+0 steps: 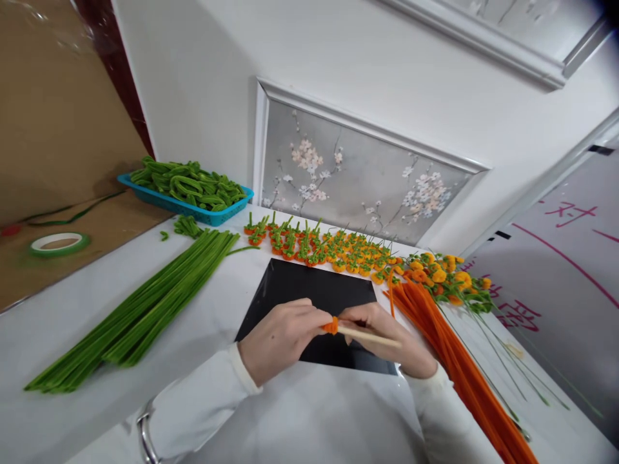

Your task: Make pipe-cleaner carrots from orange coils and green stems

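Note:
Over the black board [285, 290], both hands meet around a pale wooden stick [372, 337]. A short coil of orange pipe cleaner [331, 326] wraps the stick's left end. My left hand [283, 335] is closed, its thumb and fingertips pinching at that coil. The curled fingers of my right hand [380, 325] close around the stick just right of the coil; the fingertips are partly hidden. A bundle of loose orange pipe cleaners [449, 354] lies right of my right hand. Left of the board rests a bundle of green pipe cleaners [149, 309].
Behind the board stand rows of small orange and yellow pumpkin-like pieces [348, 251] with green tops. Stemmed orange flowers [440, 274] lie at the right. A blue basket [213, 216] holds green looped pieces. A tape roll [60, 244] lies on the brown surface at left.

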Demonstrator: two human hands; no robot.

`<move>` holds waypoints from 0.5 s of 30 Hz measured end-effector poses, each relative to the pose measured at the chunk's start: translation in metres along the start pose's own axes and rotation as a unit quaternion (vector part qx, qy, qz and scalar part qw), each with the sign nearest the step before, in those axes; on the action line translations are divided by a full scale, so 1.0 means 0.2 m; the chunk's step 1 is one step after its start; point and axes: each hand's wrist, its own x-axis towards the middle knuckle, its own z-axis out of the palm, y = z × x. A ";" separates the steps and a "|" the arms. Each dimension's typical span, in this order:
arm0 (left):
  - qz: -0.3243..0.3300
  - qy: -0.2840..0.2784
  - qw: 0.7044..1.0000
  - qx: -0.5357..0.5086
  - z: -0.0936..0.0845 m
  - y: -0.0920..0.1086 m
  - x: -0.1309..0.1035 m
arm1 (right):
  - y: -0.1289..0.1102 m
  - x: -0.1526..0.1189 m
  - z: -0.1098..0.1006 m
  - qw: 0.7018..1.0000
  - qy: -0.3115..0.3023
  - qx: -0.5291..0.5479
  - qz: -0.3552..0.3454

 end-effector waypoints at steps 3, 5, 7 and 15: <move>-0.057 0.024 0.998 -0.011 0.00 -0.02 -0.01 | -0.02 -0.01 0.04 0.999 0.022 -0.024 -0.021; -0.102 0.030 0.994 -0.011 0.00 -0.03 -0.01 | -0.04 -0.02 0.06 0.998 0.032 -0.051 -0.023; -0.126 0.026 0.992 -0.015 -0.01 -0.04 -0.01 | -0.05 -0.02 0.07 0.996 0.029 -0.073 -0.031; -0.158 0.014 0.987 -0.014 -0.04 -0.05 0.00 | -0.13 -0.08 0.08 0.968 0.072 -0.227 -0.085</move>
